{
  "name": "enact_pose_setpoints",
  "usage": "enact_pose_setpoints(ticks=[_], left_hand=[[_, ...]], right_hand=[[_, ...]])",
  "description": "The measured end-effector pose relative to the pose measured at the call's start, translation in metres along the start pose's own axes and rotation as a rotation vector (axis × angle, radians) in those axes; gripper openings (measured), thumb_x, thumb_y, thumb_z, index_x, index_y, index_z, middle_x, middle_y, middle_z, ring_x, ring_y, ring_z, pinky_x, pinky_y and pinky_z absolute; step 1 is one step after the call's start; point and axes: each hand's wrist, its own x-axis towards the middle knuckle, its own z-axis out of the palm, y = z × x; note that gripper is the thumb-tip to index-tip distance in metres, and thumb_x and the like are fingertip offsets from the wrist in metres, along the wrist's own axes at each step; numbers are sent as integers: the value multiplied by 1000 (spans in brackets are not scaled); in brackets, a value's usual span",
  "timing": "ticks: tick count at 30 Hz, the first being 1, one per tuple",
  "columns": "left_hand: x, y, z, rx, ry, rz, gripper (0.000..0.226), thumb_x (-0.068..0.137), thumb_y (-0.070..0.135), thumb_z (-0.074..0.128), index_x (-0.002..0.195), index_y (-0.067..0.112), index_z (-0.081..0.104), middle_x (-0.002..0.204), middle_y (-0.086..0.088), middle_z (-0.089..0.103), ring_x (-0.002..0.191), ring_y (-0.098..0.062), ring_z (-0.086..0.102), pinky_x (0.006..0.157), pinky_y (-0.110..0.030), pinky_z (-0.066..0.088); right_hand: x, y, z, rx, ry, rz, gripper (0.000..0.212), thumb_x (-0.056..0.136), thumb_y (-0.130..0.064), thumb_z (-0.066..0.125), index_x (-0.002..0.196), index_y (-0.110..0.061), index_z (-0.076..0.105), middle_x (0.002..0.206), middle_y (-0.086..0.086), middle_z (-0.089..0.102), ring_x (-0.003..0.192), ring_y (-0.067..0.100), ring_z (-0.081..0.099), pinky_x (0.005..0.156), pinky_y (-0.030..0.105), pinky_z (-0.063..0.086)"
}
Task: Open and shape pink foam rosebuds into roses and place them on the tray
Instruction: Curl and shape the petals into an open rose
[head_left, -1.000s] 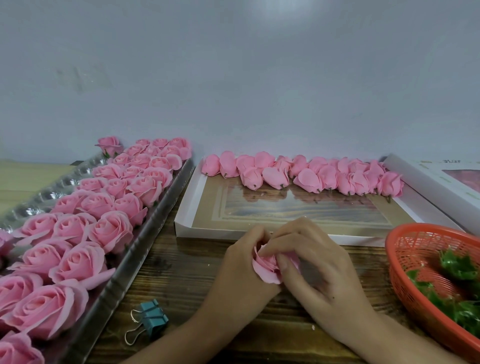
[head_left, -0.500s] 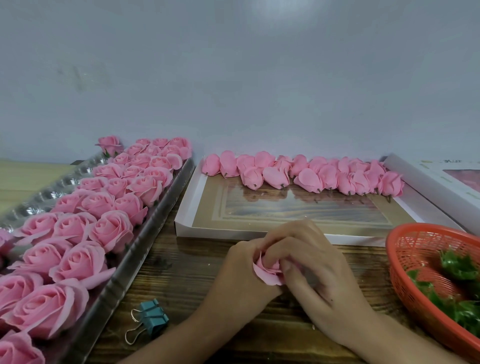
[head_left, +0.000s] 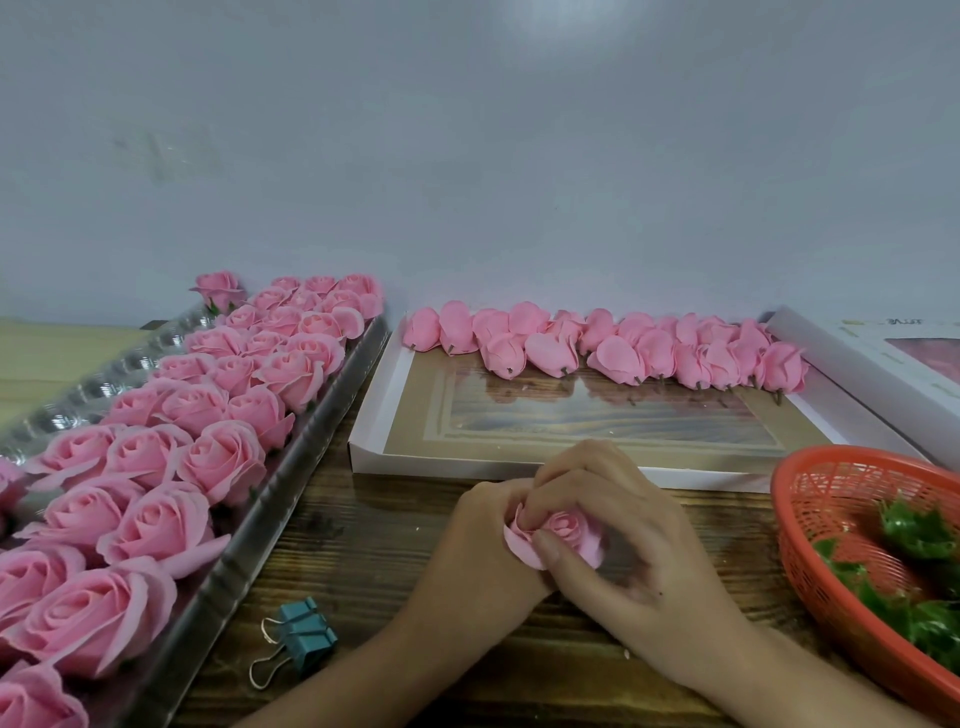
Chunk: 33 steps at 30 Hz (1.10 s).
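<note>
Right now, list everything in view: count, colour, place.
tray: one, silver, left.
opened roses: many, pink, in rows on tray.
rosebuds: one row, pink, along flat box's far edge.
flat box: one, white, centre.
second box: one, white, far right.
basket: one, orange-red, right.
leaves: several, green, in basket.
binder clip: one, teal, on table beside tray.
table: one, dark wood.
held rose: one, pink, between the hands.
left hand: holds held rose.
right hand: pinches its petals.

Lower centre: I see bare worktop (head_left: 363, 545), only a binder clip (head_left: 306, 636) lying on it.
Left: the rose-filled tray (head_left: 280, 499) blocks that side.
Upper centre: a white box (head_left: 467, 464) bars my way.
Lower right: an orange basket (head_left: 810, 545) crowds in.
</note>
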Motion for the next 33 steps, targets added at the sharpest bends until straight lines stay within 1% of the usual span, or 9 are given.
enact_pose_setpoints(ticks=[1, 3, 8, 11, 15, 16, 19, 23, 33], left_hand=[[2, 0, 2, 7, -32, 16, 27, 75, 12, 62, 60, 33, 55, 67, 30, 59, 68, 9, 57, 61, -7, 44], [5, 0, 3, 4, -28, 67, 25, 76, 19, 65, 63, 36, 53, 67, 29, 60, 70, 8, 57, 63, -6, 43], [3, 3, -2, -26, 4, 121, 34, 79, 6, 69, 68, 36, 56, 67, 28, 61, 69, 11, 58, 61, -3, 41], [3, 8, -2, -47, 22, 124, 35, 78, 6, 68, 62, 33, 55, 60, 24, 59, 62, 10, 55, 57, -4, 39], [3, 15, -3, -99, 62, 97, 24, 70, 26, 67, 52, 36, 54, 55, 20, 56, 57, 10, 52, 55, -6, 39], [3, 15, -3, -99, 70, 91, 24, 69, 26, 65, 51, 36, 54, 55, 21, 56, 57, 10, 52, 54, -6, 39], [2, 15, -3, -82, 71, 91, 24, 72, 21, 64, 55, 33, 53, 55, 20, 56, 56, 8, 51, 54, -7, 38], [2, 11, -3, -39, 70, 80, 37, 78, 7, 70, 57, 33, 53, 54, 23, 56, 57, 7, 53, 55, -6, 38], [3, 5, -3, 48, 91, 45, 36, 75, 15, 72, 53, 32, 50, 52, 23, 56, 55, 6, 53, 54, -8, 39]], right_hand=[[0, 0, 0, 18, 4, 9, 8, 89, -17, 60, 88, -16, 68, 95, -17, 61, 95, 9, 59, 83, 25, 42], [0, 1, 0, 44, 13, 28, 9, 89, -17, 60, 88, -17, 69, 94, -18, 62, 94, 12, 61, 82, 28, 44], [-1, 3, 1, 40, 37, 38, 11, 90, -16, 60, 90, -19, 71, 95, -16, 66, 95, 12, 64, 80, 38, 48], [-3, 4, 1, 43, 46, 45, 10, 90, -16, 61, 91, -18, 72, 96, -15, 68, 96, 13, 66, 80, 41, 50], [-3, 4, 1, 67, 42, 69, 8, 89, -17, 65, 94, -19, 71, 97, -15, 69, 98, 15, 67, 80, 42, 51], [-3, 4, 1, 82, 40, 76, 8, 88, -17, 65, 94, -19, 71, 97, -14, 69, 97, 15, 67, 80, 42, 51], [-3, 5, 2, 130, 37, 101, 9, 90, -15, 64, 95, -19, 70, 97, -12, 69, 98, 18, 67, 80, 42, 51], [-2, 7, 2, 137, 30, 114, 12, 92, -17, 60, 95, -18, 71, 98, -12, 70, 98, 18, 68, 81, 42, 52], [-1, 7, 0, 53, 45, 98, 8, 88, -26, 69, 93, -21, 73, 96, -16, 71, 96, 12, 68, 81, 45, 52]])
